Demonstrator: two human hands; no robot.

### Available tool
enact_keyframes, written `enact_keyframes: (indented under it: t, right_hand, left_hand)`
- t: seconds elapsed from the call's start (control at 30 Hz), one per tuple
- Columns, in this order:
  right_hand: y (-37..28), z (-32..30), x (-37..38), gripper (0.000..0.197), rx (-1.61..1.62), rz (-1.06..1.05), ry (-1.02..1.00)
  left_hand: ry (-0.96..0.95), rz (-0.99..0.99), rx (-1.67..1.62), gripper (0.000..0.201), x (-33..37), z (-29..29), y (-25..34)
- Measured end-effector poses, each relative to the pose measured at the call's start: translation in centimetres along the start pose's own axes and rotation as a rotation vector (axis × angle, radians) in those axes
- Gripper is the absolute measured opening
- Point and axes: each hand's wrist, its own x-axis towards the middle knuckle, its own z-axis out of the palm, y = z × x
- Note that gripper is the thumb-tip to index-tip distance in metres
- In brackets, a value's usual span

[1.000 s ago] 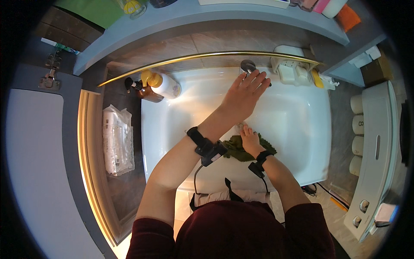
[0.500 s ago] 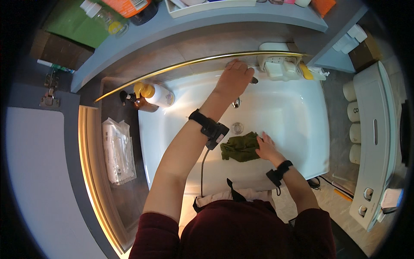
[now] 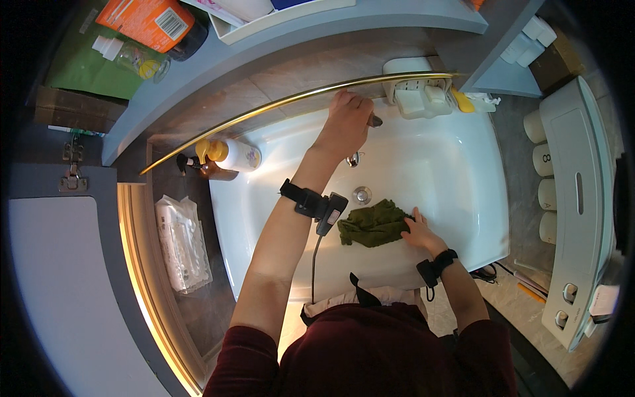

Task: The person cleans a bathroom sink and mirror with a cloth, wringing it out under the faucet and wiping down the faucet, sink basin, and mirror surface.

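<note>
My left hand (image 3: 347, 124) reaches to the back of the white sink (image 3: 463, 178) and is closed over the top of the faucet (image 3: 353, 159). Its fingertips are partly hidden, and a dark end of the faucet handle sticks out to their right. Near the front of the basin lies a crumpled dark green cloth (image 3: 374, 223), just in front of the metal drain (image 3: 362, 195). At the cloth's right edge my right hand (image 3: 423, 235) rests with fingers apart, the fingertips touching it.
Pump bottles (image 3: 238, 155) stand at the sink's back left corner. A soap holder (image 3: 417, 99) and a yellow item (image 3: 462, 100) sit at the back right. A gold rail (image 3: 284, 100) crosses above the faucet, below a shelf (image 3: 297, 33). A plastic-wrapped pack (image 3: 182, 245) lies left.
My right hand has drawn slightly right toward the cloth's edge. The cloth's right side has shifted a little that way. My left hand stays on the faucet; the whole view has tilted slightly.
</note>
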Motion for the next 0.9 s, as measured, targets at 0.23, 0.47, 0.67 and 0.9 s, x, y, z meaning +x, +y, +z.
enact_keyframes:
  t: [0.23, 0.47, 0.67, 0.9]
  right_hand:
    - [0.0, -0.1, 0.0, 0.063, -0.023, -0.005, -0.013]
    - [-0.2, 0.3, 0.7, 0.064, -0.06, 0.012, -0.029]
    - [-1.0, 1.6, 2.4, 0.049, -0.318, 0.014, 0.006]
    - [-3.0, -0.1, -2.7, 0.022, 0.313, -0.346, 0.122]
  left_hand:
    - [-0.076, -0.19, -0.229, 0.004, 0.5, -1.0, -1.2]
    - [-0.053, -0.123, -0.191, 0.007, 0.4, -1.0, -0.9]
    - [0.0, -0.068, -0.191, 0.004, 0.0, -0.6, -1.6]
    - [0.151, -0.274, -0.257, 0.046, -7.7, -2.3, 1.3]
